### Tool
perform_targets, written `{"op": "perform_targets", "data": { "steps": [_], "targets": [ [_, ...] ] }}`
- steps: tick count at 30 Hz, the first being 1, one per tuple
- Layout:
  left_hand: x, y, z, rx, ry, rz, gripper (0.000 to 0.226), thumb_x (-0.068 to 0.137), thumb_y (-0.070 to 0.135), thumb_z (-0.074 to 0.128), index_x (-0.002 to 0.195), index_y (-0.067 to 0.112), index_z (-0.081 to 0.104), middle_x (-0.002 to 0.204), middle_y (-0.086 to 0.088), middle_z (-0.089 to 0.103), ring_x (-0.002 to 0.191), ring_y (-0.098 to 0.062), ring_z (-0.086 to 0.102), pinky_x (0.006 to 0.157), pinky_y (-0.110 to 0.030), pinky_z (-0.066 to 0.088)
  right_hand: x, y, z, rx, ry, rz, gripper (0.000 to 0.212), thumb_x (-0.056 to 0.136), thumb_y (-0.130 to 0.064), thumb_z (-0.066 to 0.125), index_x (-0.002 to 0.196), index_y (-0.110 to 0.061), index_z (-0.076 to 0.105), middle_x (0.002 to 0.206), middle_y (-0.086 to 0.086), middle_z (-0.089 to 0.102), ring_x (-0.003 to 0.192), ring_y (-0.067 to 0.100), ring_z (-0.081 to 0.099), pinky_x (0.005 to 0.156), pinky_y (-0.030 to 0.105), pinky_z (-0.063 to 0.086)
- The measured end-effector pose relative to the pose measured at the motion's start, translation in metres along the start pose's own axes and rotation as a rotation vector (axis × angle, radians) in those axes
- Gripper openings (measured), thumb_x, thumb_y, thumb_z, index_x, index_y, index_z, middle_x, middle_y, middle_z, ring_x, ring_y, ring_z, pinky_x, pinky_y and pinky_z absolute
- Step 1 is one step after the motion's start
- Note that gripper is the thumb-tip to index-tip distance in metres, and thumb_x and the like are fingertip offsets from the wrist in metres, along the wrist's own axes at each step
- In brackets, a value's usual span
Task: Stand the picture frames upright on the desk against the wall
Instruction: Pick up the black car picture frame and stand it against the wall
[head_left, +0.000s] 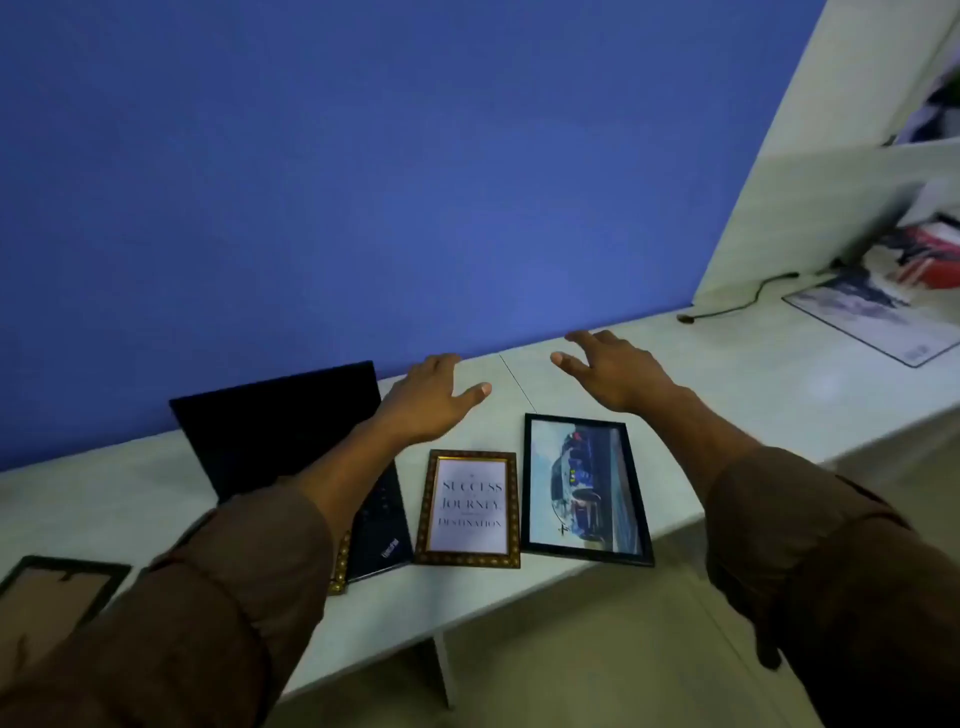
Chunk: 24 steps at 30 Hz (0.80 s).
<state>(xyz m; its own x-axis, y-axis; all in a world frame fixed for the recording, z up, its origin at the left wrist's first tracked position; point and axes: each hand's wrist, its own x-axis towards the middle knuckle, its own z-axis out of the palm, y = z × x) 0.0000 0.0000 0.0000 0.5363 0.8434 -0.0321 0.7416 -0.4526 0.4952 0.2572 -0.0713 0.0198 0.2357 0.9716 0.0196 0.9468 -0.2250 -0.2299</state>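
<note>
Two picture frames lie flat, face up, near the front of the white desk: a gold-patterned frame with a text print and, to its right, a black frame with a car picture. A third frame lies face down at the far left. A gold frame corner peeks out beneath my left sleeve. My left hand and my right hand hover open above the desk, beyond the frames, close to the blue wall. Neither hand touches a frame.
An open black laptop stands left of the frames, its screen leaning toward the wall. At the right, a white side panel, a black cable, a mat and cluttered items on shelves. The floor lies below the desk's front edge.
</note>
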Motion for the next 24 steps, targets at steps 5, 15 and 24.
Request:
{"op": "perform_targets", "data": {
  "steps": [5,15,24],
  "targets": [
    [0.023,-0.022,0.072,-0.164,-0.194,-0.182,0.081,0.090,0.069,0.041,0.154,0.021,0.028,0.161,-0.008,0.030,0.144,-0.029,0.035,0.115,-0.049,0.034,0.029,0.041,0.047,-0.013,-0.175,0.108,0.072,0.094,-0.071,0.025,0.150,-0.026,0.036,0.150,0.014,0.046,0.130,0.037,0.050,0.104,0.054,0.042],
    [0.043,-0.018,0.183,-0.392,-0.297,-0.407,0.074,0.094,0.062,0.046,0.152,0.017,0.034,0.158,-0.008,0.037,0.141,-0.026,0.041,0.112,-0.037,0.034,0.114,0.113,0.133,-0.008,-0.383,0.091,0.069,0.093,-0.071,0.031,0.145,-0.026,0.041,0.139,0.015,0.053,0.124,0.037,0.054,0.100,0.053,0.044],
    [0.033,0.036,0.284,-0.508,-0.293,-0.834,0.069,0.086,0.067,0.048,0.131,0.014,0.055,0.135,-0.008,0.058,0.124,-0.027,0.055,0.104,-0.041,0.045,0.198,0.178,0.211,-0.048,-0.569,-0.059,0.070,0.090,-0.071,0.037,0.143,-0.025,0.042,0.135,0.016,0.054,0.123,0.039,0.055,0.099,0.052,0.046]
  ]
}}
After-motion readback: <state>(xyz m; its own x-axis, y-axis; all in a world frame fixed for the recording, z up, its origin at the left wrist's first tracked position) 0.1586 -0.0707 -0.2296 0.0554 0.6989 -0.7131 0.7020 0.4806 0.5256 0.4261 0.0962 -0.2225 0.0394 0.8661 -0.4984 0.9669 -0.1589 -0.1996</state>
